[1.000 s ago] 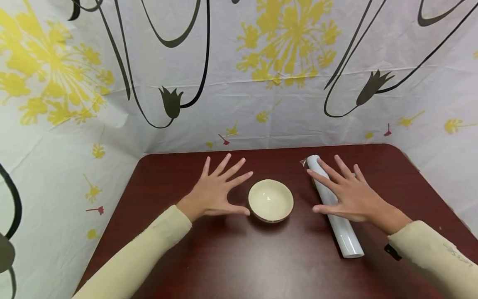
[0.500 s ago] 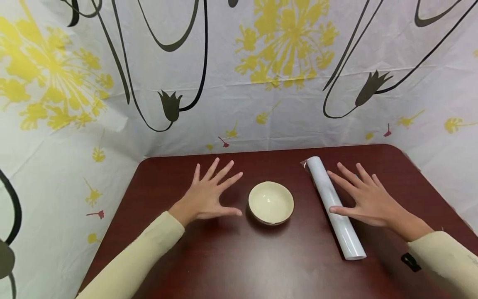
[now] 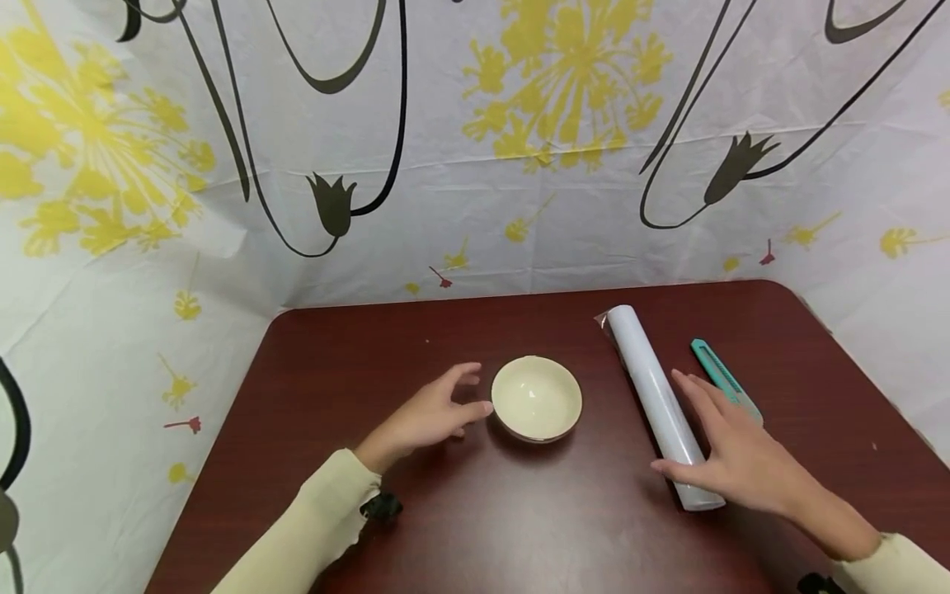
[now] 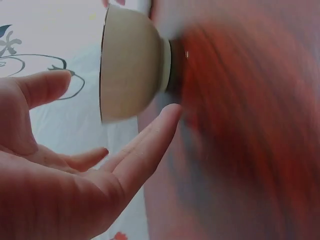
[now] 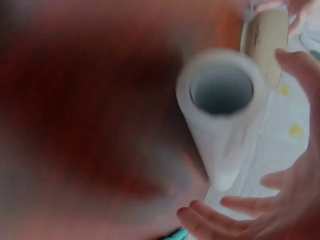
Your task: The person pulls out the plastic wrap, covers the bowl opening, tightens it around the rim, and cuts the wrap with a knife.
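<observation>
One hand, the left hand (image 3: 423,417), hovers wide, fingers loosely bent, with a cream bowl (image 3: 538,398) standing just beside it at three o'clock. At the bowl's three o'clock lies a white roll (image 3: 657,404). Farther right, a teal cutter (image 3: 718,369) lies at eleven o'clock from the right hand (image 3: 753,462), which is spread wide too and hides part of the roll.

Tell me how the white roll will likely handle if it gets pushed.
The white roll would probably roll sideways, being cylindrical and lying lengthwise on the table. Its glossy surface may feel slippery. The hollow core suggests it could be light for its size.
</observation>
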Tool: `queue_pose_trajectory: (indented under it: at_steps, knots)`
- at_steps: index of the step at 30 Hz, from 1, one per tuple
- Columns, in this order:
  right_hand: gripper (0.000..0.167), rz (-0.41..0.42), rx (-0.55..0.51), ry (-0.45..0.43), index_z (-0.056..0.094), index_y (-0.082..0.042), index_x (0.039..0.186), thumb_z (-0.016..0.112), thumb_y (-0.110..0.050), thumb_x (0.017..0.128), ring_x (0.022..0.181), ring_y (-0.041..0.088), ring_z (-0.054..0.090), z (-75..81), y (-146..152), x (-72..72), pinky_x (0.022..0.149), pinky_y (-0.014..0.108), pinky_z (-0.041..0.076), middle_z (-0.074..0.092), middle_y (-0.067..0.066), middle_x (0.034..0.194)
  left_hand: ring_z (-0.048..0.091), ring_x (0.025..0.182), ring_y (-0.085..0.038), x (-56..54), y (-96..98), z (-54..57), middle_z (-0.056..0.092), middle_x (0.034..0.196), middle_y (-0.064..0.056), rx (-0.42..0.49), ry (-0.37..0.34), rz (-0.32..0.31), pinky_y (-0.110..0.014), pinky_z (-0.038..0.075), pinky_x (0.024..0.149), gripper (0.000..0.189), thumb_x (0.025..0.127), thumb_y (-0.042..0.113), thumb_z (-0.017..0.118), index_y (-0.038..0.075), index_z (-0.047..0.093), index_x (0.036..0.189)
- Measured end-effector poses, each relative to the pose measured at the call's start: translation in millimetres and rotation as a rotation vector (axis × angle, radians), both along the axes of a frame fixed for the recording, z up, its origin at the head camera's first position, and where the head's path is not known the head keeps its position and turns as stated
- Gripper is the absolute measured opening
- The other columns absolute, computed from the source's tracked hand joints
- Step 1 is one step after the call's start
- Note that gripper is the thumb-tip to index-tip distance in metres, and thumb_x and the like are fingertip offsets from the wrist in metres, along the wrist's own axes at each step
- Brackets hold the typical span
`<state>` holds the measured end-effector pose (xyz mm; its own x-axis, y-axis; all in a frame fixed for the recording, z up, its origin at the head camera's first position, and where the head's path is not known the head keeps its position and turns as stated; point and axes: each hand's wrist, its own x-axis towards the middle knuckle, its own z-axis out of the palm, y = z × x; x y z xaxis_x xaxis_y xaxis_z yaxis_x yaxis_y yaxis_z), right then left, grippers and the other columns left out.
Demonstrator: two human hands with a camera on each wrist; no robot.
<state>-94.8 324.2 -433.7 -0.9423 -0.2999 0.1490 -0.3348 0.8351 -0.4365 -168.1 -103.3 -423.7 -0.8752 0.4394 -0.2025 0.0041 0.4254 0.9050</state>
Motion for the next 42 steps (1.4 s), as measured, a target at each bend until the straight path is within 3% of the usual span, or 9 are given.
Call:
queue_pose_trajectory:
  at_steps: [4, 10, 14, 18, 22, 28, 32, 42]
  knots:
    - [0.135, -0.087, 0.053, 0.026, 0.033, 0.006, 0.167, 0.101, -0.059, 0.071, 0.126, 0.052, 0.059, -8.2, -10.0, 25.4, 0.09, 0.072, 0.056, 0.05, 0.032, 0.149, 0.077, 0.107, -0.035, 7.0, 11.5, -8.1, 0.046, 0.166, -0.023, 0.114, -0.113, 0.041, -0.046, 0.069, 0.083, 0.079, 0.104, 0.023, 0.077, 0.005, 0.036, 0.169]
    - [0.136, -0.193, 0.095, 0.006, 0.029, 0.01, 0.166, 0.103, -0.053, 0.07, 0.099, 0.045, 0.065, -19.1, -15.9, 50.9, 0.068, 0.059, 0.059, 0.049, 0.029, 0.134, 0.08, 0.093, -0.035, 13.4, 28.5, -15.9, 0.048, 0.162, -0.025, 0.183, -0.146, 0.087, -0.044, 0.07, 0.078, 0.078, 0.103, 0.02, 0.078, 0.009, 0.037, 0.169]
    - [0.126, -0.23, 0.077, -0.007, 0.031, 0.008, 0.165, 0.101, -0.047, 0.075, 0.09, 0.04, 0.066, -23.6, -18.6, 55.9, 0.066, 0.059, 0.058, 0.048, 0.028, 0.133, 0.081, 0.086, -0.037, 16.0, 34.6, -18.7, 0.052, 0.157, -0.027, 0.208, -0.147, 0.116, -0.045, 0.07, 0.074, 0.078, 0.103, 0.018, 0.078, 0.009, 0.037, 0.169]
    - [0.113, -0.262, 0.066, -0.034, 0.033, 0.007, 0.163, 0.095, -0.043, 0.083, 0.088, 0.041, 0.067, -26.6, -19.3, 58.0, 0.069, 0.065, 0.058, 0.047, 0.027, 0.135, 0.081, 0.085, -0.038, 18.0, 36.6, -20.1, 0.051, 0.159, -0.026, 0.221, -0.131, 0.132, -0.044, 0.07, 0.073, 0.078, 0.103, 0.017, 0.078, 0.009, 0.037, 0.169]
    - [0.101, -0.266, 0.042, 0.014, 0.038, 0.009, 0.158, 0.094, -0.033, 0.083, 0.093, 0.043, 0.068, -29.3, -19.8, 59.7, 0.069, 0.066, 0.058, 0.052, 0.027, 0.134, 0.081, 0.086, -0.036, 18.2, 36.4, -21.5, 0.046, 0.166, -0.021, 0.229, -0.11, 0.135, -0.043, 0.07, 0.075, 0.077, 0.103, 0.016, 0.078, 0.009, 0.038, 0.168]
    - [0.091, -0.222, 0.038, 0.121, 0.048, 0.012, 0.146, 0.095, -0.021, 0.076, 0.087, 0.033, 0.067, -30.8, -20.4, 54.8, 0.06, 0.055, 0.055, 0.061, 0.021, 0.118, 0.081, 0.086, -0.033, 16.9, 36.0, -23.8, 0.047, 0.165, -0.021, 0.249, -0.087, 0.129, -0.043, 0.07, 0.076, 0.075, 0.102, 0.009, 0.076, 0.006, 0.039, 0.167]
    - [0.086, -0.194, 0.064, 0.142, 0.053, 0.012, 0.142, 0.096, -0.02, 0.075, 0.082, 0.029, 0.066, -28.4, -17.7, 48.9, 0.056, 0.052, 0.054, 0.064, 0.019, 0.112, 0.08, 0.087, -0.03, 17.0, 37.7, -23.3, 0.049, 0.162, -0.023, 0.252, -0.071, 0.134, -0.041, 0.07, 0.077, 0.074, 0.102, 0.006, 0.075, 0.004, 0.04, 0.166]
    - [0.08, -0.141, 0.043, 0.092, 0.057, 0.005, 0.146, 0.093, -0.015, 0.076, 0.093, 0.037, 0.071, -21.6, -10.3, 31.6, 0.061, 0.058, 0.058, 0.067, 0.024, 0.129, 0.079, 0.084, -0.026, 16.0, 41.8, -21.5, 0.052, 0.158, -0.026, 0.247, -0.051, 0.153, -0.04, 0.07, 0.076, 0.072, 0.099, 0.0, 0.072, 0.001, 0.041, 0.164]
